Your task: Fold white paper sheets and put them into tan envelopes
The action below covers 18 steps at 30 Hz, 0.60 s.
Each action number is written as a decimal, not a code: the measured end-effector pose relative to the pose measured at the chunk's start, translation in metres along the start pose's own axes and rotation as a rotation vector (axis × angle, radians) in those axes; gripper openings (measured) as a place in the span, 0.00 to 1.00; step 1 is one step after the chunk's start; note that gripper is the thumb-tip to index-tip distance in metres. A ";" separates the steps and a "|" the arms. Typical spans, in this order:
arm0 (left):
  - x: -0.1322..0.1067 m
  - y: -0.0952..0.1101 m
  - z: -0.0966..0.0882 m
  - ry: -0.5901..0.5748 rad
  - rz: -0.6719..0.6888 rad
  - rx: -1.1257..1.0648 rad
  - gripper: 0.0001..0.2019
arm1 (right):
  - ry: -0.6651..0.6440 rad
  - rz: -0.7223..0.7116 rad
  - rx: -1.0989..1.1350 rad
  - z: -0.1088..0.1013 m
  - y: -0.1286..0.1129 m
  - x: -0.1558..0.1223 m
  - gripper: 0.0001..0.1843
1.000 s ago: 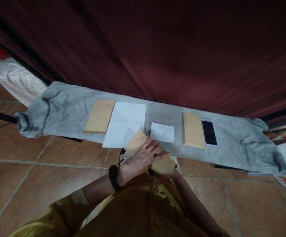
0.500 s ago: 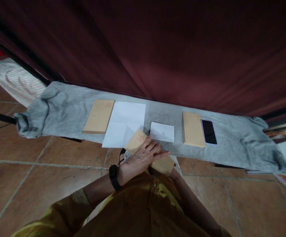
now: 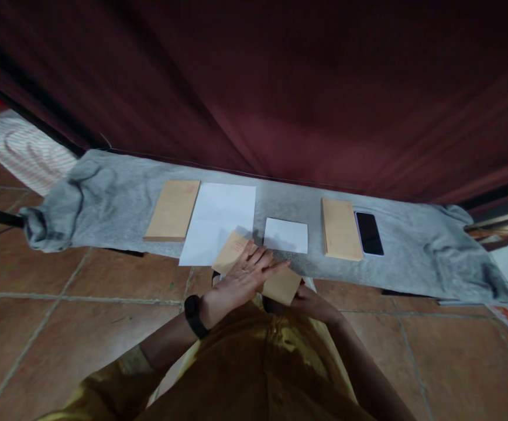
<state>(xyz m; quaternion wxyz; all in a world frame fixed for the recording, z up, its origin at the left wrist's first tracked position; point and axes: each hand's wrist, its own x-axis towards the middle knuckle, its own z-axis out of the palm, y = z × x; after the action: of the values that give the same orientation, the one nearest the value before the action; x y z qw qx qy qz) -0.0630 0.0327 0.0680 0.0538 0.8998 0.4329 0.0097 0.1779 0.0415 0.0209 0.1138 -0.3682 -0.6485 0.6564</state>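
Observation:
A brown paper envelope (image 3: pixel 282 286) with red print at its far end lies slantwise in front of my body, at the near edge of the cloth-covered surface. My left hand (image 3: pixel 247 273), with a black watch on its wrist, rests flat across its top, fingers stretched out. From the near right end my right hand (image 3: pixel 309 301) grips the envelope, its fingers mostly hidden underneath. Just beyond the hands lie a large white sheet (image 3: pixel 219 222) and a small folded white paper (image 3: pixel 285 235).
A stack of brown envelopes (image 3: pixel 172 210) lies left of the sheet, another stack (image 3: pixel 342 229) to the right. Beside that one is a phone (image 3: pixel 369 234). Grey cloth (image 3: pixel 117 199) covers the narrow surface. A dark red curtain (image 3: pixel 280 88) hangs behind it.
The envelope and both hands have shifted slightly left. More of my right hand now shows at the envelope's right end. My left hand still lies flat on it.

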 end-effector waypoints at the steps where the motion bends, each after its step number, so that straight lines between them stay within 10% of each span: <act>1: -0.002 -0.004 0.001 -0.011 -0.016 -0.020 0.50 | -0.025 0.025 0.064 -0.006 0.002 -0.005 0.22; 4: -0.009 -0.019 0.006 -0.044 -0.083 -0.045 0.51 | 0.027 0.075 0.251 -0.027 0.004 -0.013 0.24; 8: -0.013 -0.040 0.010 -0.061 -0.183 -0.010 0.51 | 0.498 0.037 0.320 -0.048 0.012 0.004 0.24; 13: -0.015 -0.055 0.009 -0.082 -0.316 -0.005 0.53 | 0.926 0.162 -0.279 -0.057 0.025 0.044 0.19; 18: -0.020 -0.064 0.014 -0.044 -0.369 -0.022 0.53 | 0.996 0.362 -0.741 -0.050 0.018 0.068 0.27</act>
<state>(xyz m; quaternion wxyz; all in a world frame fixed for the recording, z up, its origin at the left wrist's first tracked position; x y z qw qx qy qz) -0.1244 0.0557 0.0483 0.0742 0.8045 0.5891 -0.0152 0.1672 0.1206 -0.0128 0.1541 -0.7470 -0.6294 0.1483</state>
